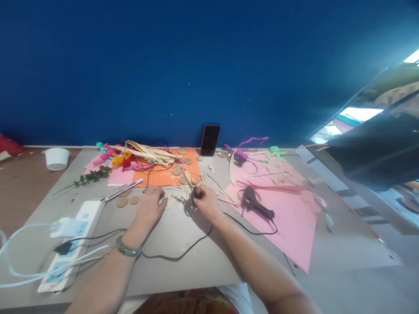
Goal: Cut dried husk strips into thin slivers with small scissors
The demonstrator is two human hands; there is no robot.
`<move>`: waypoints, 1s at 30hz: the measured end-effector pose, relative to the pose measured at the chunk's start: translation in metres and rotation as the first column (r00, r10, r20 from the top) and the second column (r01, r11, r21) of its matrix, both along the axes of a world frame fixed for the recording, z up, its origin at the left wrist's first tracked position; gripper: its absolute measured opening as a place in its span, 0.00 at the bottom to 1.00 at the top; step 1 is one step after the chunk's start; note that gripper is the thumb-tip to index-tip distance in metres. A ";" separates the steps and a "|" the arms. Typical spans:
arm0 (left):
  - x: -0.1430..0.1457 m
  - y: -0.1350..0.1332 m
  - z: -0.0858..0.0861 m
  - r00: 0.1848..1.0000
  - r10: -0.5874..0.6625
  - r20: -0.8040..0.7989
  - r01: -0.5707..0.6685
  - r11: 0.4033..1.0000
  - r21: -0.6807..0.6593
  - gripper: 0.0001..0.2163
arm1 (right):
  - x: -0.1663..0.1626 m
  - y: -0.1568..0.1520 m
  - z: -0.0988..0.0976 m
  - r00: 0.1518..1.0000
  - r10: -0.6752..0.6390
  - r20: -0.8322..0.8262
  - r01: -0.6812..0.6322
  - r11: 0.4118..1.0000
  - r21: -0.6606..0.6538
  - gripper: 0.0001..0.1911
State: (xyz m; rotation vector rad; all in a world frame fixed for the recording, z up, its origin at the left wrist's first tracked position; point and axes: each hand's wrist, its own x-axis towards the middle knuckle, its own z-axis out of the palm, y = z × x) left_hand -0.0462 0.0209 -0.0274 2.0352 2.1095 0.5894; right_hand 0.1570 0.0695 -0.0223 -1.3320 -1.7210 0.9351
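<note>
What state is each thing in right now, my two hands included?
Scissors: gripped; whether the blades are open or shut is unclear
Right hand: closed on the scissors
Left hand: lowered at the tabletop, grip unclear
Phone: propped up, screen dark
Glue gun: lying on pink paper
Power strip: white adapter and black plug plugged in
White cup: upright

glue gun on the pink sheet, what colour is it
The glue gun is mostly black, best seen in the head view.

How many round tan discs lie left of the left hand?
3 discs: one partly under the slim white tool, one below it, one beside the left hand; others may hide.
</note>
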 end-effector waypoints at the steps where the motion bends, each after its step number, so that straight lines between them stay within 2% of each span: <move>1: -0.002 0.000 0.000 1.000 0.007 -0.007 -0.007 1.000 -0.004 0.06 | 0.000 0.000 0.000 1.000 0.000 0.003 0.000 1.000 0.004 0.10; 7: -0.003 0.002 -0.002 0.999 0.030 -0.020 -0.029 0.999 0.030 0.07 | -0.001 0.000 -0.001 1.000 -0.006 -0.008 0.006 1.000 0.015 0.11; 14: 0.007 0.001 0.001 0.997 -0.066 -0.033 0.067 0.998 0.015 0.09 | -0.001 0.000 -0.002 1.000 0.002 -0.009 -0.002 1.000 -0.004 0.11; 20: 0.005 0.001 0.003 0.999 0.000 -0.039 0.002 0.998 0.057 0.08 | -0.001 0.000 -0.001 1.000 -0.001 0.003 0.001 1.000 0.014 0.10; 22: 0.007 -0.002 0.005 0.998 -0.059 -0.020 0.060 0.996 0.065 0.09 | -0.001 0.001 -0.002 1.000 0.002 -0.008 -0.002 1.000 0.004 0.10; 24: 0.011 -0.007 0.007 0.985 -0.173 -0.006 0.173 0.985 0.017 0.10 | -0.001 0.001 -0.003 1.000 0.004 -0.019 -0.004 1.000 -0.009 0.10; 28: 0.026 -0.016 0.009 0.903 -0.428 -0.040 0.418 0.896 -0.147 0.12 | 0.000 0.002 -0.004 1.000 -0.006 -0.031 0.005 1.000 -0.019 0.11; 30: 0.032 -0.018 0.010 0.872 -0.482 -0.083 0.460 0.866 -0.197 0.13 | 0.000 0.003 -0.005 0.999 -0.011 -0.030 0.010 1.000 -0.017 0.11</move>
